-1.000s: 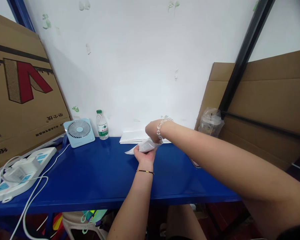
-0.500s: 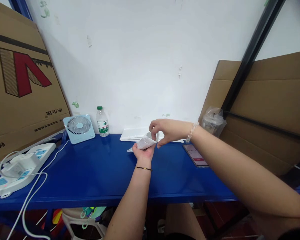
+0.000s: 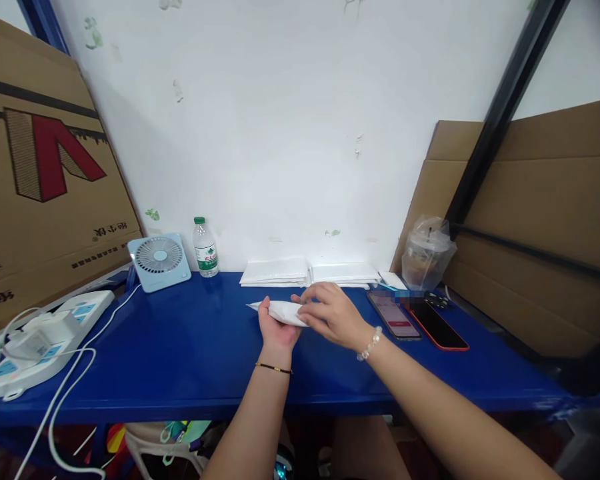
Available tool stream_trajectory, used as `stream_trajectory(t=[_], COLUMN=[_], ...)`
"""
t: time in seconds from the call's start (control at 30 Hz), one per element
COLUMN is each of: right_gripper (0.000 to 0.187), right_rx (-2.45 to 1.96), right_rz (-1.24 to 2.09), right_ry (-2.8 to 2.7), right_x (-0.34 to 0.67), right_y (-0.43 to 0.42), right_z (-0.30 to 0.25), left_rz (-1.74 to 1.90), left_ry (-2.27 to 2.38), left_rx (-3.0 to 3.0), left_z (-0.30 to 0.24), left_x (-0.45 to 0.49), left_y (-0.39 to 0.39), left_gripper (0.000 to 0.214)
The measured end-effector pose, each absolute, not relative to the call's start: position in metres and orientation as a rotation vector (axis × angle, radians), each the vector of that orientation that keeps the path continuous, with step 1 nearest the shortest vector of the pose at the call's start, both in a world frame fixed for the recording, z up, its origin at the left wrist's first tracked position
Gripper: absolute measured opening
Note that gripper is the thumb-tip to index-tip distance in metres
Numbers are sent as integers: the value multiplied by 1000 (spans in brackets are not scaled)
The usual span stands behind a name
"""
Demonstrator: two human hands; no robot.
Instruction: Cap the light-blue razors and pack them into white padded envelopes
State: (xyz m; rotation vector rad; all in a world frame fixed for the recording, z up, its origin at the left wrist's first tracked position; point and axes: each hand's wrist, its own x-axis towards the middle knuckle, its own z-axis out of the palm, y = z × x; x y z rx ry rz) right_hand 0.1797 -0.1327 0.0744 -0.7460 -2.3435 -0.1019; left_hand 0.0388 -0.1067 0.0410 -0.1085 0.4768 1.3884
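In the head view, we hold a white packet in front and to the right of the green-capped water bottle, our left hand gripping it from below, our right hand, fingers curled, pinching its right end

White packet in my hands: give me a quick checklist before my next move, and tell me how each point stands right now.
1. Left hand supporting the white packet: ok, palm beneath, thumb over it.
2. Right hand at the packet: ok, at its right end; how firmly it grips, cannot tell.
3. Packet closed: cannot tell, the right hand partly covers that end.
4. Packet's contents: cannot tell, nothing shows through.
5. Bottle upright and capped: ok.
6. Lit phone lying flat, no hand on it: ok.
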Motion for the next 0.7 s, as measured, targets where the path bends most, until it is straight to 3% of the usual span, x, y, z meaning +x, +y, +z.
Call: stream_trajectory(t=[0.17,0.27,0.4,0.57,0.7], right_gripper=[24,23,33,33,29], right_rx=[-785,-938,-1177,-1297,-1447], right_rz=[-331,-137,168,609,671], right_ry=[-2364,-2115,-1730,-1500,-1505], right_x=[181,188,210,219,196], right_y=[-131,-122,-99,-41,21], right_z=[58,55,55,52,47], left_rz=[1338,1346,1488,1531,1545], left_ry=[383,351,475,757,851], left_rx=[-119,-63,-32,136,170], left_z=[39,33,24,25,31], left_x=[38,34,21,-3,-28], left_y=[-102,-97,-79,-39,3], left_gripper=[37,42,19,20,15])
